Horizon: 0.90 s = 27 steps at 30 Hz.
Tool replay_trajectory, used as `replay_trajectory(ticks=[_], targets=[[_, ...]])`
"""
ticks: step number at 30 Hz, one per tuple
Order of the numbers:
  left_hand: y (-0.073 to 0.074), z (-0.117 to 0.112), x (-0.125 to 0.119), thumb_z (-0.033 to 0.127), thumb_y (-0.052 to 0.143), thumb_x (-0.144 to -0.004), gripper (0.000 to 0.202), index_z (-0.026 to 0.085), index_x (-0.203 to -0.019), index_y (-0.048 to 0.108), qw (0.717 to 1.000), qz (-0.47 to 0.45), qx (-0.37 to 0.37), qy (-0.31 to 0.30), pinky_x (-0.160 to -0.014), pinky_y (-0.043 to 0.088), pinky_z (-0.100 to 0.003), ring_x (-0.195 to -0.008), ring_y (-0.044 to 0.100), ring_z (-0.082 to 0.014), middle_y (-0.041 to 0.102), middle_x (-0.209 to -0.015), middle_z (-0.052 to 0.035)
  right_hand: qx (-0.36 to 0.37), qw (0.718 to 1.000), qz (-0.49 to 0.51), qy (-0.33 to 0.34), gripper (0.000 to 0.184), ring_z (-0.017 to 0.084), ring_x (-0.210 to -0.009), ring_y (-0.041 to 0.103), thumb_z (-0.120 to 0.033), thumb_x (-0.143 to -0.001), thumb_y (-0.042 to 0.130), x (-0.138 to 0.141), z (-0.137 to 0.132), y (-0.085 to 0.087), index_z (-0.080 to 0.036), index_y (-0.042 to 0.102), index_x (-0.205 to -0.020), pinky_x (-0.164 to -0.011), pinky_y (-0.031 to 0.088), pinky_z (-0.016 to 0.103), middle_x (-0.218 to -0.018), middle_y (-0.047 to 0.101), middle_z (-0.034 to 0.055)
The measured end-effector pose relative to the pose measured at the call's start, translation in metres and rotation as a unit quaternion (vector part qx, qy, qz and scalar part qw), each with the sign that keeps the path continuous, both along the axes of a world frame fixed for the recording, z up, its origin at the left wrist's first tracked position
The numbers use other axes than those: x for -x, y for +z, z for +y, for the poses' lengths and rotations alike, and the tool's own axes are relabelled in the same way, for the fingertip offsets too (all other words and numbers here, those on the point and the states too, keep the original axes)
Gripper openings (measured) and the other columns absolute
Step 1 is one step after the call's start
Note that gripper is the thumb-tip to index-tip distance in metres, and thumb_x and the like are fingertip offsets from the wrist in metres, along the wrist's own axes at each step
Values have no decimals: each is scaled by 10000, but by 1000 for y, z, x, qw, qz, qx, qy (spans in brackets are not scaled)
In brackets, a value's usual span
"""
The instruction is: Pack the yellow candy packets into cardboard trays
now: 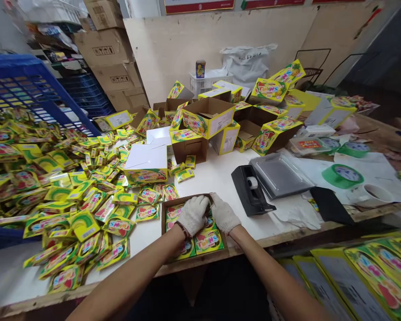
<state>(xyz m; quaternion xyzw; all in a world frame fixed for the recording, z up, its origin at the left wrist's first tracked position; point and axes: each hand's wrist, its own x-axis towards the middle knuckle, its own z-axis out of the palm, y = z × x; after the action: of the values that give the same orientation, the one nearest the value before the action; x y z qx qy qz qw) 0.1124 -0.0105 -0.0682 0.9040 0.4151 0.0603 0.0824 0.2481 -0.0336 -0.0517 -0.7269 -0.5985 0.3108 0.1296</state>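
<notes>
In front of me at the table's edge sits an open cardboard box (164,219) with flat yellow-and-green candy packs (209,240) laid inside. My left hand (193,215), in a white knit glove, is over the box with its fingers curled down among the packs; its fingertips and anything in them are hidden. My right hand (224,213), gloved too, grips the box at its far right corner, fingers over the rim. A large heap of loose candy packs (83,225) spreads to the left, some lying close to the box.
Empty printed boxes (210,118) are piled at the back, with a white-topped box (146,160) left of them. On the right are a black tape dispenser (250,189), a clear plastic tray (280,174), green tape (342,175) and a cup (376,194). A blue crate (30,84) stands left.
</notes>
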Motion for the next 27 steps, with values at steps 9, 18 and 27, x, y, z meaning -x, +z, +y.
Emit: replay_trajectory(ticks=[9, 18, 27], targets=[[9, -11, 8, 44, 501, -736, 285, 185, -964, 597, 996, -77, -24, 44, -856, 489, -383, -957, 583, -239, 634, -1013, -85, -200, 979, -3, 46, 429, 227, -1265, 494, -173, -932, 416, -2, -12, -3, -115, 521, -1344, -1058, 348, 332, -1360, 567, 147], [43, 2, 46, 173, 414, -896, 195, 205, -953, 598, 984, -128, -68, 106, -812, 479, -320, -897, 612, -195, 653, -940, -59, -159, 954, -212, 143, 237, 257, -913, 627, -221, -949, 441, -8, -13, 61, -152, 664, -995, -771, 407, 343, -936, 701, 128], [20, -10, 16, 511, 465, -878, 513, 66, -988, 694, 974, 222, 24, -22, -770, 449, -477, -932, 588, -366, 654, -984, -223, -43, 954, -249, 161, 292, 266, -893, 699, -189, -957, 395, 5, -3, 84, -194, 614, -1150, -674, 522, 328, -1086, 638, 149]])
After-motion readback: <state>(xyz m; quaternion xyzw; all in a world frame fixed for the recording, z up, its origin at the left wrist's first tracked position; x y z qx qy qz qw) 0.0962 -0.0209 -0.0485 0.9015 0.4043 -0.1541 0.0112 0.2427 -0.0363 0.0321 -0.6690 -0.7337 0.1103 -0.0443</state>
